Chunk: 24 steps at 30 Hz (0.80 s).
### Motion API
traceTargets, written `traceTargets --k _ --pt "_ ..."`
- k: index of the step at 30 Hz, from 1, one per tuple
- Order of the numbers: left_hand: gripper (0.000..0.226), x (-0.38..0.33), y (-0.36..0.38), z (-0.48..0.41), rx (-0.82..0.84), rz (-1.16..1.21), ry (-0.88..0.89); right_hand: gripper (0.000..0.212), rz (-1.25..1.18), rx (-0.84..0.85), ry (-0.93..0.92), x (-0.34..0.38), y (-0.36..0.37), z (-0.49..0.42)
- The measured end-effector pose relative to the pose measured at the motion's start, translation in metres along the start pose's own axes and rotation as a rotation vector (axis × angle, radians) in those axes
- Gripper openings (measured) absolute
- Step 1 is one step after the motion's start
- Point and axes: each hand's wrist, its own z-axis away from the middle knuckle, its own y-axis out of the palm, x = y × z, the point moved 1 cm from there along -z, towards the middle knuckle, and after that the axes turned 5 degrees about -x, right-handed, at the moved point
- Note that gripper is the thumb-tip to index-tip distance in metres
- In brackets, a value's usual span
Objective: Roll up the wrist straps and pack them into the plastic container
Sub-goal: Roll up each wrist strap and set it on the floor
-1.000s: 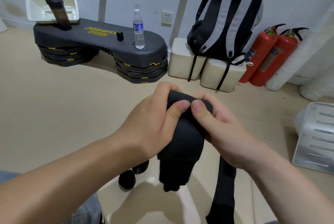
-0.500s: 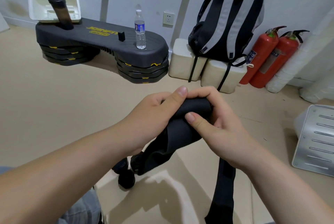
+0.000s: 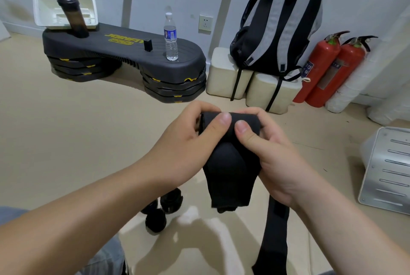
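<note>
A black wrist strap (image 3: 228, 164) was pinched at its rolled upper end by thumbs and curled fingers of the left hand (image 3: 184, 148) and right hand (image 3: 273, 157), held above the floor (image 3: 66, 141). Its loose tail (image 3: 275, 230) was left dangling. If the pinch were eased, the unsecured roll would probably spring open.

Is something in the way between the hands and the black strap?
No, nothing visible is in the way. The left hand and the right hand both grip the black wrist strap directly. Both thumbs press on its rolled top, and the rest hangs down below them.
</note>
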Motion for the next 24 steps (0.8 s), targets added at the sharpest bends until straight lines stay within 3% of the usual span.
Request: traceTargets --k 3,7,17,21,24 --pt "0.029 0.0 0.007 -0.002 0.022 0.209 -0.186 0.032 -0.003 -0.043 -0.029 -0.003 0.0 -0.001" --pt "0.036 0.004 0.016 0.003 -0.035 0.227 -0.258 0.028 0.153 -0.113 -0.061 -0.011 0.005 0.0" --pt "0.039 0.0 0.022 0.01 -0.101 0.249 -0.231 0.035 0.183 -0.152 -0.058 -0.016 0.012 -0.002" --pt "0.027 0.002 0.012 0.0 0.015 0.156 -0.167 0.03 0.222 -0.194 -0.04 -0.012 0.009 -0.003" --pt "0.015 -0.001 0.001 -0.008 0.109 0.169 -0.058 0.044 0.065 -0.152 0.037 -0.005 0.007 0.0"
